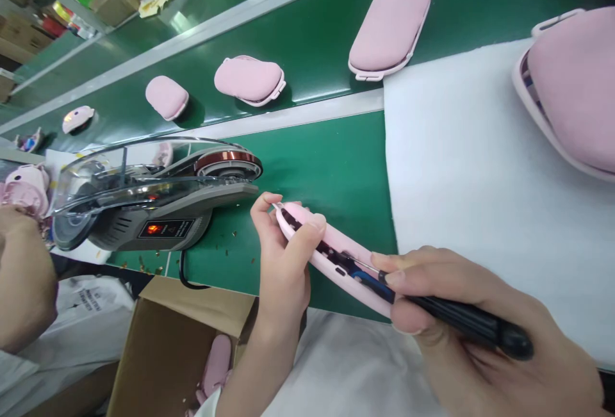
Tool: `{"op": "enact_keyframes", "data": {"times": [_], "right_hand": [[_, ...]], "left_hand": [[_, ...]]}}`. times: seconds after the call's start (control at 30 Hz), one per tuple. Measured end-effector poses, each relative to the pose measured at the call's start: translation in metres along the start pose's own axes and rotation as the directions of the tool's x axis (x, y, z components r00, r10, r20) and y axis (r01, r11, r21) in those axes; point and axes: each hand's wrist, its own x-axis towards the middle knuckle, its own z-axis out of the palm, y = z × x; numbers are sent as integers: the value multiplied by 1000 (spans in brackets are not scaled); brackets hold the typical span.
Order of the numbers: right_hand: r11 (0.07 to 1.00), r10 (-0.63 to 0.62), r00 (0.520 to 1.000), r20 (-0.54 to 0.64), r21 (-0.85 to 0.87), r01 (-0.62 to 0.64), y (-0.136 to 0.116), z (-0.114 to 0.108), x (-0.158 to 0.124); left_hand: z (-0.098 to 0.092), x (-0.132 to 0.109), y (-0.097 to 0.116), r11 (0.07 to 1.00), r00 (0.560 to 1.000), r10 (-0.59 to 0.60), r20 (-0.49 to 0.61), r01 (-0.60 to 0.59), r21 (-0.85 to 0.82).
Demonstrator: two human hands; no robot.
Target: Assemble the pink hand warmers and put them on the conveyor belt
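Observation:
My left hand (pixel 288 250) grips the far end of a pink oval plastic casing (pixel 355 286), its thumb pressed along the open seam. Dark inner parts and a blue piece show inside the gap between the two shell halves. In my right hand (pixel 480 314) is a black-handled screwdriver (pixel 461 321), closed between thumb and fingers. Its thin metal shaft reaches into the seam of the casing. The fingertips of my right hand are close to the near end of the casing; whether they press on it I cannot tell.
Several similar pink casings (pixel 391 23) lie along the green belt (pixel 307 77). A white foam sheet (pixel 446 167) covers the right side, with a pink casing (pixel 576 90) on it. To the left stands a grey tape machine (pixel 177 205). Below is a cardboard box (pixel 158 334); a co-worker's arm (pixel 24 276) is at left.

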Motion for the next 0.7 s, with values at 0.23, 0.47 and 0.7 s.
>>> {"op": "enact_keyframes", "data": {"times": [0.23, 0.47, 0.7], "right_hand": [[1000, 1, 999, 32, 31, -2, -1, 10, 6], [993, -72, 989, -127, 81, 83, 4, 0, -10], [997, -65, 991, -113, 44, 70, 1, 2, -7]], "left_hand": [[-2, -1, 1, 1000, 1000, -11, 20, 11, -24], [3, 0, 2, 999, 1000, -19, 0, 19, -26], [1, 1, 1, 1000, 1000, 4, 22, -3, -28]]}}
